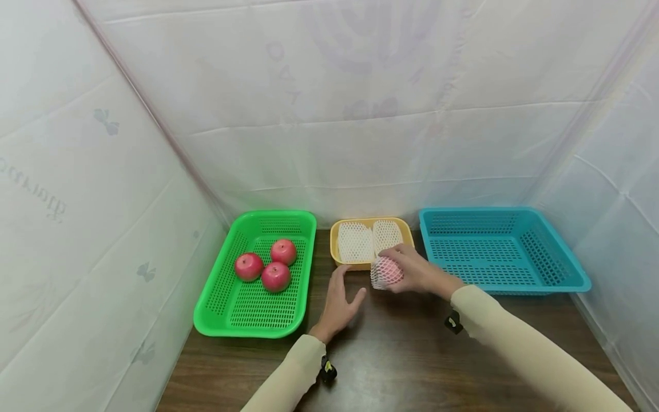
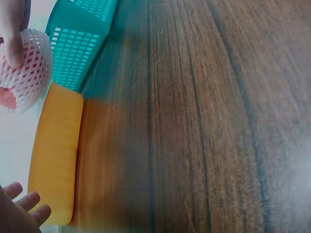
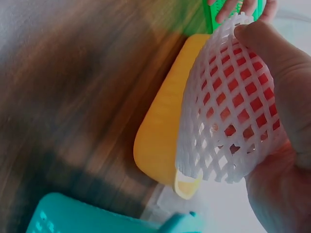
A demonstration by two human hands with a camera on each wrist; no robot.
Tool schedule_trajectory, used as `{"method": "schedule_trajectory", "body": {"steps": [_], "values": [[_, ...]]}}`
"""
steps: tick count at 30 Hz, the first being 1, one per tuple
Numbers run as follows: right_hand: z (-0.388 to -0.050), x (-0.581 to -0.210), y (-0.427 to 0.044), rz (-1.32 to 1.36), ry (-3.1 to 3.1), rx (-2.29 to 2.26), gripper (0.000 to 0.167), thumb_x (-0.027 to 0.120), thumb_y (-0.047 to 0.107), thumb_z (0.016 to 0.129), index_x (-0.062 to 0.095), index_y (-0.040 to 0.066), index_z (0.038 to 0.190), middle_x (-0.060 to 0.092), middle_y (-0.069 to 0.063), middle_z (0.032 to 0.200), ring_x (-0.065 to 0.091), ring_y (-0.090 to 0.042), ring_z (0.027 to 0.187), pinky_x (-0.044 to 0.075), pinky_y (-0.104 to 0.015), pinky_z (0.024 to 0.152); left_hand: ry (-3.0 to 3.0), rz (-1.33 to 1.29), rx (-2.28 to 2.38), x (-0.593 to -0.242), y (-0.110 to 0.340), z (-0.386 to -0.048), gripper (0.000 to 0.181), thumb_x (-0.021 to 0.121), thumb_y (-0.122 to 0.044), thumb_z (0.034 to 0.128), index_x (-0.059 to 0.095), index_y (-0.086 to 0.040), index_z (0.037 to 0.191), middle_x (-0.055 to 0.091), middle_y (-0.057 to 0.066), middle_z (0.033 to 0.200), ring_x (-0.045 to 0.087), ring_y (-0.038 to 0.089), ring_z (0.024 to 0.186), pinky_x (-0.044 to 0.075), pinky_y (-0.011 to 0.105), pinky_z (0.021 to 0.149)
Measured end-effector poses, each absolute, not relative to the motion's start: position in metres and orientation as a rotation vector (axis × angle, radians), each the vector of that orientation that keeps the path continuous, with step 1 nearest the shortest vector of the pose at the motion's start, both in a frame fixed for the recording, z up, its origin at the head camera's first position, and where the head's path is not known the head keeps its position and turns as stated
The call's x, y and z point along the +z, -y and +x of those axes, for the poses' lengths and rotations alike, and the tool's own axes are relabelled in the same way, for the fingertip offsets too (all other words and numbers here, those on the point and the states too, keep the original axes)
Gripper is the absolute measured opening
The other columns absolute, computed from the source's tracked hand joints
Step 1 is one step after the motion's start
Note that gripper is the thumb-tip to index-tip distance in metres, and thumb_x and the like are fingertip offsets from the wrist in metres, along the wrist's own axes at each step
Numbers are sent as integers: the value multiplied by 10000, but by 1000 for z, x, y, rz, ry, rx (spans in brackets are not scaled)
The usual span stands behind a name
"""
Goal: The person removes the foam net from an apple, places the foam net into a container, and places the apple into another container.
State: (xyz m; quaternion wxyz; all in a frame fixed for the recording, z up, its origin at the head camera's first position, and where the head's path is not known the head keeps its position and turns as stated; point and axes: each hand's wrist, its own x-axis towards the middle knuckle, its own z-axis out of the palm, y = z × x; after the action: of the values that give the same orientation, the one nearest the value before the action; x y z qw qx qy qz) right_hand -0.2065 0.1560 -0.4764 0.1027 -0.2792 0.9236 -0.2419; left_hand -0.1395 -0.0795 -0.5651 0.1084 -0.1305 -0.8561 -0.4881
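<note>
My right hand (image 1: 409, 269) grips a red apple (image 1: 392, 271) wrapped in a white foam net sleeve (image 1: 379, 273), just in front of the small yellow basket (image 1: 372, 266). In the right wrist view the apple's red skin shows through the diamond holes of the net (image 3: 233, 107). My left hand (image 1: 338, 300) is apart from the apple, its fingers extended near the yellow basket's front left corner, holding nothing. Flat white foam nets (image 1: 355, 242) lie in the yellow basket.
A green basket (image 1: 206, 320) with three red apples (image 1: 276, 277) stands at the left. The blue basket (image 1: 561, 280) is at the right. All rest on a dark wooden table (image 1: 391, 366), with white curtains (image 1: 329, 143) behind and at the sides.
</note>
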Motion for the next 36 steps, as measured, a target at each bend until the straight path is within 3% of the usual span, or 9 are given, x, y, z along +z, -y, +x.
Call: {"method": "schedule_trajectory", "body": {"steps": [10, 22, 30, 36], "values": [[-200, -489, -144, -831, -2686, -746, 794, 905, 327, 755, 546, 203, 1453, 497, -127, 1387, 482, -277, 1193, 523, -498, 940, 2520, -368, -1450, -568, 85, -136, 647, 678, -287, 971, 388, -2, 1473, 422, 165, 1491, 417, 300, 1395, 363, 526, 1142], [-197, -504, -134, -835, -2671, -773, 776, 907, 340, 760, 557, 227, 1443, 498, -76, 1360, 460, -248, 1174, 519, -443, 931, 2486, -379, -1527, -569, 88, -134, 634, 676, -202, 976, 371, 33, 1479, 411, 196, 1485, 419, 384, 1393, 349, 564, 1143], [-194, -517, -130, -834, -2662, -797, 779, 906, 349, 770, 542, 266, 1454, 477, -64, 1372, 436, -227, 1177, 505, -421, 937, 2485, -377, -1554, -574, 88, -133, 649, 653, -255, 990, 351, 45, 1480, 394, 204, 1500, 412, 424, 1393, 348, 573, 1140], [-192, -522, -126, -868, -2677, -797, 790, 908, 334, 770, 539, 219, 1459, 488, -63, 1352, 431, -225, 1156, 495, -410, 914, 2493, -356, -1606, -574, 88, -132, 671, 653, -268, 989, 339, 41, 1494, 384, 210, 1508, 395, 416, 1415, 332, 563, 1158]]}}
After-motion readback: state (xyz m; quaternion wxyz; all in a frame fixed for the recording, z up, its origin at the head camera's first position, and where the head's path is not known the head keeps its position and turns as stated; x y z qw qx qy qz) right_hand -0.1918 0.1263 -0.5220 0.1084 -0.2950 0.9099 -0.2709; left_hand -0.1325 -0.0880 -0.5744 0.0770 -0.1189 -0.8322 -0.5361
